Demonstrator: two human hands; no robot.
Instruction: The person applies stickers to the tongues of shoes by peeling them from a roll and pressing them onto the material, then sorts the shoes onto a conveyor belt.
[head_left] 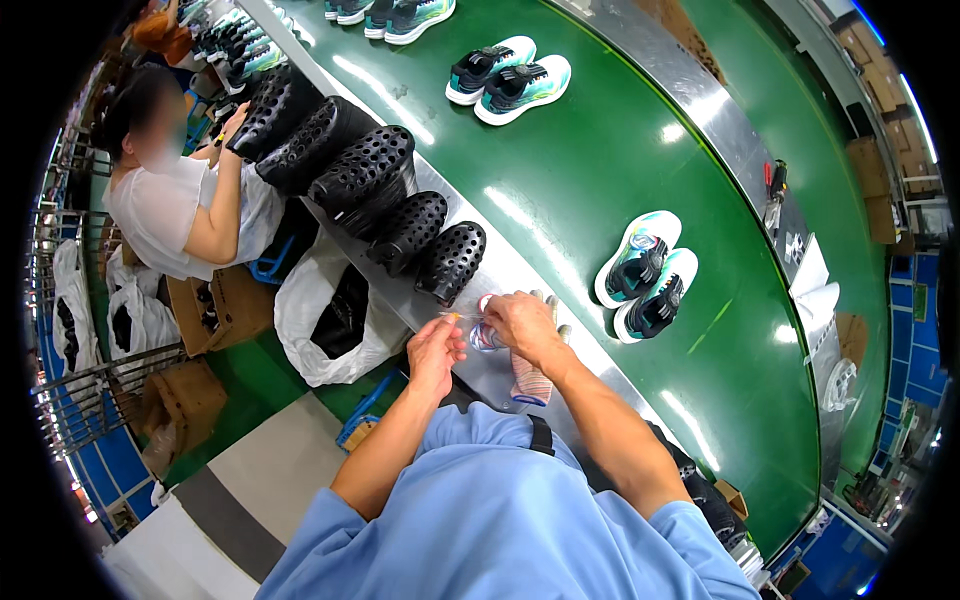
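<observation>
My left hand (433, 356) is closed in a pinch at the metal ledge, with a small yellow-tipped bit at its fingertips, too small to name. Close by on the right, my right hand (522, 322) has its fingers bent together. Something thin and clear seems to stretch between the two hands; what my right fingers hold is hidden. Below them, a ring-shaped roll (484, 337) with pale and reddish edges lies on the ledge, partly covered by my right hand. A striped knitted glove (530, 382) lies under my right wrist.
Black perforated shoe-shaped forms (452, 262) line the ledge to the left. Teal-and-white sneakers (648, 275) stand in pairs on the green belt (560, 190). A white bag (350, 350) with black contents stands below. A co-worker (185, 205) sits at the far left, near cardboard boxes (228, 310).
</observation>
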